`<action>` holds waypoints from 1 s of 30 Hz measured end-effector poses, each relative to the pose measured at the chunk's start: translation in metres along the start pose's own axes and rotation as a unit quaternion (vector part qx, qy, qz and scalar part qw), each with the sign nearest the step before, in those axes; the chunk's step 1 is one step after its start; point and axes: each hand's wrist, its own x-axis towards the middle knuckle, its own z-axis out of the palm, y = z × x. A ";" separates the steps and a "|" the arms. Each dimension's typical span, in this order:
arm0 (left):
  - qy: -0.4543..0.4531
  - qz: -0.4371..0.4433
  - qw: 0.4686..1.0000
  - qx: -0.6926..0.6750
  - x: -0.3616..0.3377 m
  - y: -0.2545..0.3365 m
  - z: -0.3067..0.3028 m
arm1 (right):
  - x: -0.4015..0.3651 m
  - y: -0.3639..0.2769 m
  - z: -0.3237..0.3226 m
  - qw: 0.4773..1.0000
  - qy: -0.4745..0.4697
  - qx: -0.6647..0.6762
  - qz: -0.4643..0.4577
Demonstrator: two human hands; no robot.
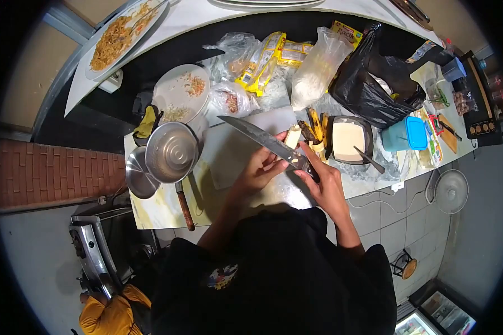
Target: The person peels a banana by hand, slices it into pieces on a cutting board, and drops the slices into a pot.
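A large knife [251,132] slants across in front of me, its wide dark blade pointing up and left. My right hand [324,181] grips it at the handle end, with the index finger stretched along the blade. Behind the blade, a peeled banana [292,137] sticks up, its lower part hidden. My left hand [261,169] is curled around the banana under the knife, its thumb close to the blade. Small pale bits cling to the blade near my right hand. Below lies a white cutting board [223,151]. Banana peels [317,127] lie just right of the banana.
A black square bowl [368,158] of pale batter holds a spoon [374,162]. Left stand a saucepan [172,151] and a plate [165,89] with food bits. Plastic bags [318,72], a black bag [352,84] and a blue-lidded container [395,138] line the back and right.
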 end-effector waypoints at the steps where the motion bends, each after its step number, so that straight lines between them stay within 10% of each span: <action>1: 0.008 -0.030 0.999 -0.014 -0.001 0.005 0.002 | 0.000 -0.001 0.000 1.000 0.003 0.009 0.001; 7: -0.009 0.005 0.986 -0.166 0.003 -0.002 -0.001 | 0.001 0.000 -0.003 0.999 0.007 0.039 -0.005; 28: -0.027 0.141 0.988 -0.064 -0.004 -0.022 -0.001 | 0.002 -0.010 -0.011 0.999 0.007 -0.025 -0.045; 30: 0.038 0.011 0.991 -0.130 -0.004 0.001 0.006 | 0.002 -0.012 -0.013 0.999 0.004 -0.026 -0.032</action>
